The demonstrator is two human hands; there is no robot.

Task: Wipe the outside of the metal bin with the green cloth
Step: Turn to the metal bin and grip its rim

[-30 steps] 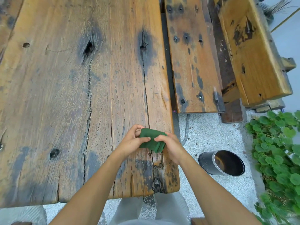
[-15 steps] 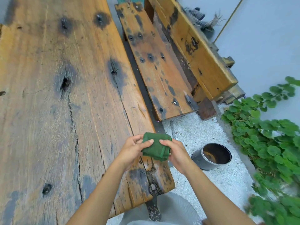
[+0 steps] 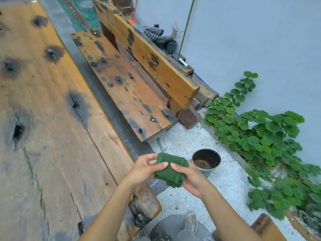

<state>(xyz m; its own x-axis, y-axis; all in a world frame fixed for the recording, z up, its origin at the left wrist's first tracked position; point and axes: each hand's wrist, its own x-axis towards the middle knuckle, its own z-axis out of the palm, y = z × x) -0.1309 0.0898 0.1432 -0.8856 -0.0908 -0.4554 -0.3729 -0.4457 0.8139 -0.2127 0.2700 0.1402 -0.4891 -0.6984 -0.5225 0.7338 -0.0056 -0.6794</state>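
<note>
A folded green cloth [image 3: 169,169] is held in the air between both hands, just past the table's near right corner. My left hand [image 3: 142,169] grips its left side, thumb on top. My right hand [image 3: 189,178] grips its right side, thumb pressing the top of the fold. The metal bin [image 3: 206,161] is a small round dark can standing upright on the gravel floor just right of the cloth, its rusty inside showing. Its lower left side is hidden behind my right hand.
A worn wooden table [image 3: 52,136] fills the left. A wooden bench [image 3: 132,94] stands behind the bin. Leafy green plants [image 3: 260,140] grow along the grey wall on the right. My knee and shoe [image 3: 191,221] show at the bottom.
The view has swung right and the bin now sits closer to my hands. Both hands kept hold of the cloth and carried it off the table's edge toward the bin.
</note>
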